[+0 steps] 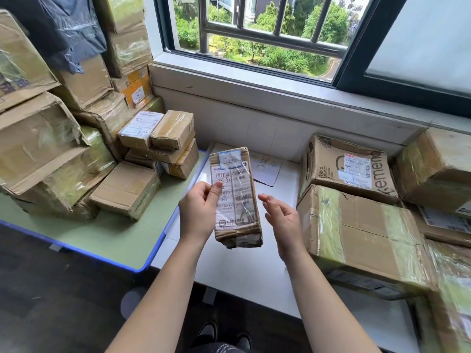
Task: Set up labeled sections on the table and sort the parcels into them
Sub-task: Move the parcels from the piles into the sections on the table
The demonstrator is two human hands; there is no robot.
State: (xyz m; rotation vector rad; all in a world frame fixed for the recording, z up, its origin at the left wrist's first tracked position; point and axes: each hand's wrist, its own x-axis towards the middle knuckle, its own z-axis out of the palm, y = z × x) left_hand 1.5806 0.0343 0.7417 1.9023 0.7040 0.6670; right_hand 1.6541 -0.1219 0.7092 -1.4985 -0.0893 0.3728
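A small taped parcel (pixel 235 200) is held up above the white table (pixel 242 271), gripped along its left edge by the left hand (pixel 197 212), with the thumb pressed across the shipping label and the fingers curled behind. A blue-edged sticker (pixel 230 157) is seen at its far end. The right hand (pixel 283 220) is held just right of the parcel, fingers relaxed and spread, nothing grasped; contact with the parcel cannot be made out. A handwritten paper sheet (pixel 266 168) is laid flat on the white table just beyond the parcel. Large cardboard boxes (pixel 362 238) are packed together on the right. On the left, a green table (pixel 102 235) is loaded with stacked cartons (pixel 163 138), smaller ones nearest the middle.
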